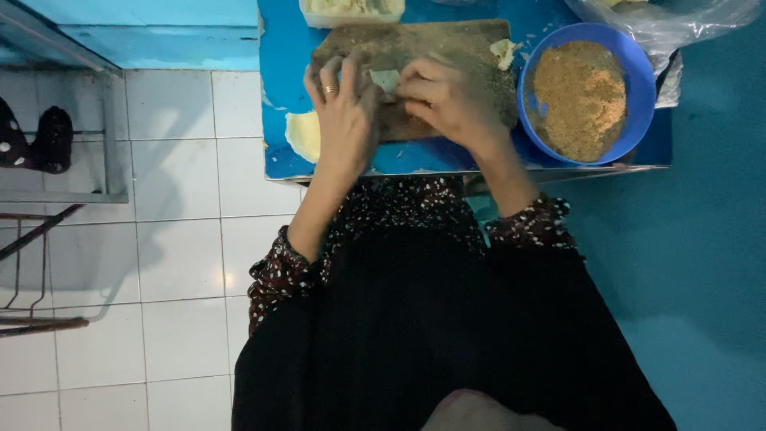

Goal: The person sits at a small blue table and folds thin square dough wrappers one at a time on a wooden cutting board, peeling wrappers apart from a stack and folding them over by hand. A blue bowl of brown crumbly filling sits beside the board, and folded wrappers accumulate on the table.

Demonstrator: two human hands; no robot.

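Note:
My left hand (345, 112) and my right hand (447, 97) meet over a brown wooden board (447, 44) on a small blue table (281, 56). Between the fingertips of both hands is a small pale piece of dough (387, 79), pinched from either side. A ring sits on a finger of my left hand. A second pale scrap of dough (503, 53) lies at the board's right edge. Right of the board stands a blue bowl (642, 80) filled with brown crumbs (581, 97).
A pale lump of dough (303, 136) lies on the table's left edge. A white tub (351, 11) stands behind the board, a clear plastic bag (670, 20) at the back right. White floor tiles and a metal rack (64, 195) are to the left; a blue wall is to the right.

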